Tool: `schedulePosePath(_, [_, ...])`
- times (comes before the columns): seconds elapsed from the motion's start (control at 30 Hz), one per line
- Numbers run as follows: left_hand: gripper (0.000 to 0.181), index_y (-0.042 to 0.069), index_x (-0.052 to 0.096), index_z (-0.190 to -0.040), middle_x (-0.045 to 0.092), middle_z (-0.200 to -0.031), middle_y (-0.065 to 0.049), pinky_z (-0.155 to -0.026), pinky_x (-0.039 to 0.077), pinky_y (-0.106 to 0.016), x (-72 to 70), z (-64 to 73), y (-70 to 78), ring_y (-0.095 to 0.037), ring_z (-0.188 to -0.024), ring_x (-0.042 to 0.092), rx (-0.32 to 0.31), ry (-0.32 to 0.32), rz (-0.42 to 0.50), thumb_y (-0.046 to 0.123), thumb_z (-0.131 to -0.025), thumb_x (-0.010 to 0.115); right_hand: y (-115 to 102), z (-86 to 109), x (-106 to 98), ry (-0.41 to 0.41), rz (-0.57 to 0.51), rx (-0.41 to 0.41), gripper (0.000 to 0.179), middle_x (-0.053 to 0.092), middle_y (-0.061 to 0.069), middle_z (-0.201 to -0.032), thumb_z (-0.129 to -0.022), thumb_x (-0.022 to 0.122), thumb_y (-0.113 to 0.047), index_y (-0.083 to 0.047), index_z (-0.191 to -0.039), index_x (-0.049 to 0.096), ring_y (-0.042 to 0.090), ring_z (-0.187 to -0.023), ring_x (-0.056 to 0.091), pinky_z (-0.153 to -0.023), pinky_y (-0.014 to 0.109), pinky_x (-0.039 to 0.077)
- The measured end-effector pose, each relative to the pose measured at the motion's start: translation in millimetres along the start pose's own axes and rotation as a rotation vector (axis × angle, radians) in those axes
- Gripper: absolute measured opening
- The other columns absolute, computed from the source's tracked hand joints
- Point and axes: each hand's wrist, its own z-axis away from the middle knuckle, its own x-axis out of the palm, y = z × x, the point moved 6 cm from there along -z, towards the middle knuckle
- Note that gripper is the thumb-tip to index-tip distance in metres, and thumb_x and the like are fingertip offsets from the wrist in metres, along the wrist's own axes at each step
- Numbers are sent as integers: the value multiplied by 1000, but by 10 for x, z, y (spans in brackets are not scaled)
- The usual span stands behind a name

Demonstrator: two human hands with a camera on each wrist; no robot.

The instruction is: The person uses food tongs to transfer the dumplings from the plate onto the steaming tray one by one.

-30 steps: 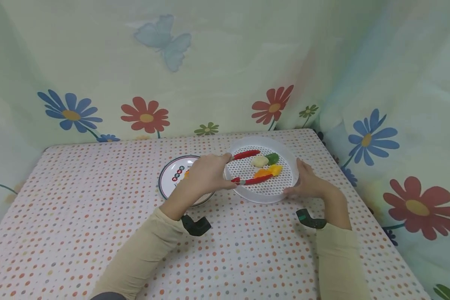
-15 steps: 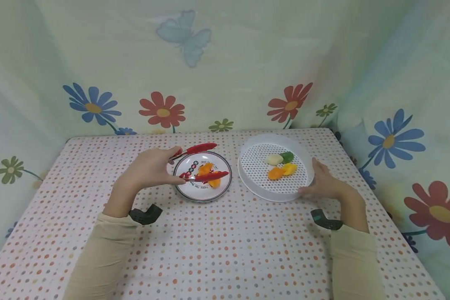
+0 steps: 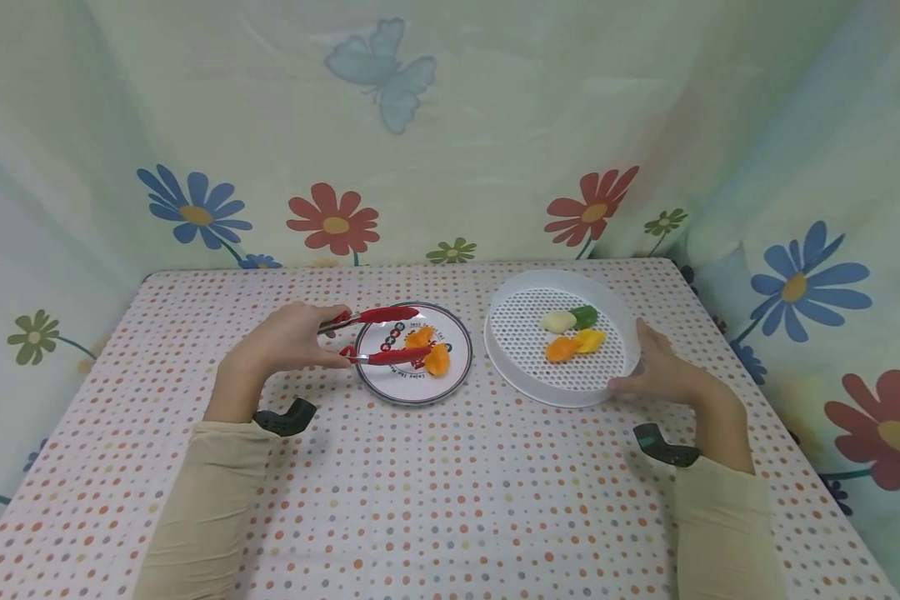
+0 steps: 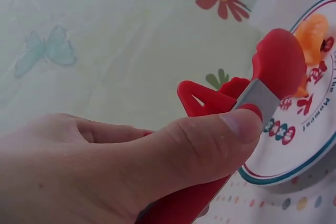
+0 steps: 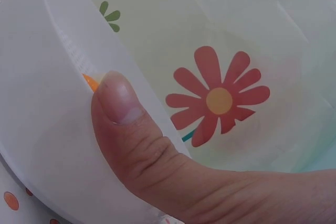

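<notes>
My left hand (image 3: 288, 337) grips a pair of red-tipped tongs (image 3: 390, 357), thumb on one arm and fingers on the other. The tong arms are spread over a white plate (image 3: 390, 387) with printed lettering and a dark-banded rim. Two orange pieces (image 3: 437, 360) lie on that plate, the front one right by the lower tong tip. Farther right, my right hand (image 3: 663, 367) holds the side of a round white perforated basket (image 3: 498, 367), its thumb over the wall in the right wrist view. Inside the basket are an orange piece (image 3: 561, 349), a yellow piece (image 3: 589, 340), a pale piece (image 3: 558, 322) and a green piece (image 3: 585, 316).
A table with a dotted cloth (image 3: 450, 500) carries the plate and basket side by side, a narrow gap between them. Behind the table hangs a flowered curtain (image 3: 495, 125), which also runs along the right side. Each wrist wears a black camera mount (image 3: 288, 417).
My left hand has carried the tongs left from over the basket to over the plate, with the tips lowering toward the orange pieces. My right hand stays on the basket. The head view has shifted slightly.
</notes>
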Motion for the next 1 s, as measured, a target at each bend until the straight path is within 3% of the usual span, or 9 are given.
schedulePosePath(0.13, [86,17,47,-141,58,-133,-10,-95,48,-48,55,-22,-41,-28,-120,54,-14,-13,5,42,-68,84,-25,2,2,4,-5,-9,133,-13,38,-148,-73,76,-50,1,-144,-25,59,-135,-2,-101,74,13])
schedulePosePath(0.33, [81,16,49,-140,62,-127,-7,-81,51,-39,124,-64,-18,-22,-96,56,-3,-33,-21,41,-70,82,-37,11,3,16,-11,-31,132,-13,38,-148,-74,77,-46,2,-145,-24,59,-135,-4,-101,74,13])
schedulePosePath(0.57, [73,15,53,-136,69,-113,-5,-65,41,-30,172,-93,-5,-19,-84,52,27,-46,-32,37,-73,81,-28,-1,-6,12,-8,-29,134,-13,38,-149,-73,77,-49,1,-145,-24,58,-135,-4,-101,74,13])
schedulePosePath(0.83, [70,13,56,-134,71,-108,-4,-65,42,-28,153,-85,-8,-18,-83,51,49,-48,-13,35,-73,82,-17,-17,-15,12,-12,-17,135,-13,38,-148,-72,77,-50,1,-145,-24,59,-135,-3,-101,74,13])
schedulePosePath(1.0, [70,14,55,-134,70,-111,-6,-67,42,-29,129,-73,-23,-19,-86,52,25,-46,-9,35,-73,81,-9,-12,3,12,-22,-10,134,-15,37,-149,-73,77,-48,0,-145,-25,58,-135,-5,-101,74,13])
